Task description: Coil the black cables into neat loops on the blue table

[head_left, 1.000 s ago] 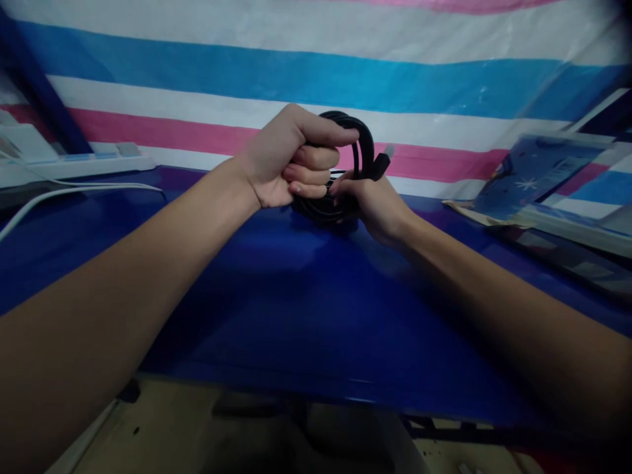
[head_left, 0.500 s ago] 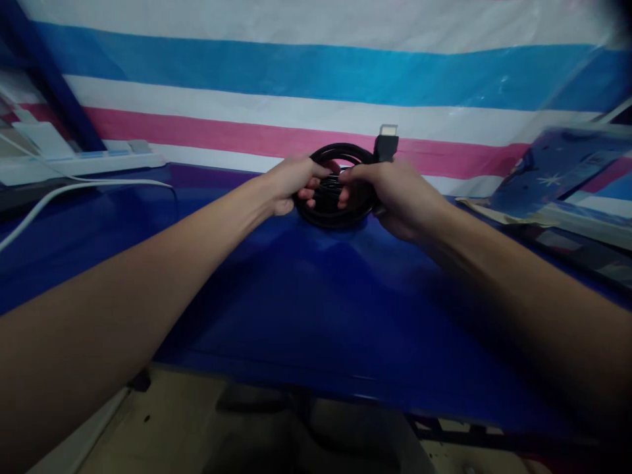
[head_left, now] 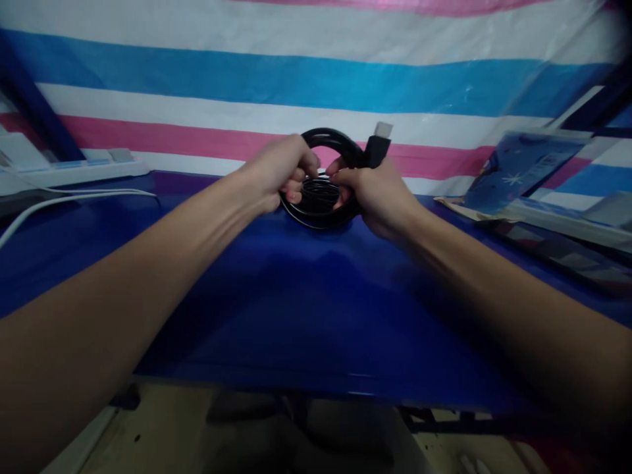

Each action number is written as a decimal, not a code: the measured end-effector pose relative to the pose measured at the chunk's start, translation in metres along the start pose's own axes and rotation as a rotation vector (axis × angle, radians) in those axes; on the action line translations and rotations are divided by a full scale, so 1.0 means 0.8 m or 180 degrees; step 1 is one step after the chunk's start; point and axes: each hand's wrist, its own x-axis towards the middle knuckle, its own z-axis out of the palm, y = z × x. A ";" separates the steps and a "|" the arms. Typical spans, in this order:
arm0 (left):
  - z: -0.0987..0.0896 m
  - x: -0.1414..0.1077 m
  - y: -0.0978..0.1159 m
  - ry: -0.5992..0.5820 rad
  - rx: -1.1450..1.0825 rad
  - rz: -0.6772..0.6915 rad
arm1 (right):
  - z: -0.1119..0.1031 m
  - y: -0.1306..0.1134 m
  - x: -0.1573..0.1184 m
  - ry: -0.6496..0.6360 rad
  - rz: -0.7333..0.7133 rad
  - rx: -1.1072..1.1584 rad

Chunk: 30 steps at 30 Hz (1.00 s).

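A coiled black HDMI cable (head_left: 326, 222) is held up between my hands above the blue table. Its plug (head_left: 378, 146), black with a silver metal end, points up and leans slightly right above my right hand. My left hand (head_left: 285, 166) is closed round the left side of the coil, its fingertips curled inward. On the opposite side my right hand (head_left: 376, 194) grips the coil just below the plug, thumb and fingers reaching into the ring. Thin dark strands (head_left: 320, 195) show through the middle of the coil; I cannot tell whether they belong to the same cable.
Behind the blue table (head_left: 296, 316) hangs a striped sheet (head_left: 296, 79). A white power strip (head_left: 93, 170) with a white cord (head_left: 59, 199) lies at the left. At the right stand a blue packet (head_left: 518, 171) and a dark flat device (head_left: 557, 253).
My left hand has turned so its knuckles rise higher over the coil. The coil has opened slightly toward me, and the plug has tipped to the right. The view has shifted a little.
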 end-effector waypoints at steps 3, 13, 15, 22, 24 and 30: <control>-0.002 0.016 -0.019 0.0792 0.0496 0.0516 | 0.019 0.000 -0.011 0.0174 0.0052 -0.0141; -0.011 -0.022 0.011 -0.1081 -0.0347 -0.0116 | -0.007 0.006 0.006 0.0312 -0.0718 -0.0386; 0.000 -0.034 0.016 -0.0921 -0.0290 -0.0321 | -0.012 0.005 0.008 0.0367 -0.1109 -0.0550; 0.007 -0.010 0.006 -0.0526 -0.0258 0.0388 | -0.012 0.003 0.012 0.0643 -0.0729 -0.0959; 0.005 -0.002 0.001 -0.0261 -0.0231 0.0581 | -0.011 -0.001 0.010 0.0491 -0.0702 -0.1188; -0.003 0.008 -0.005 -0.0090 -0.0273 0.0980 | -0.010 -0.024 -0.002 0.0226 -0.0945 -0.1450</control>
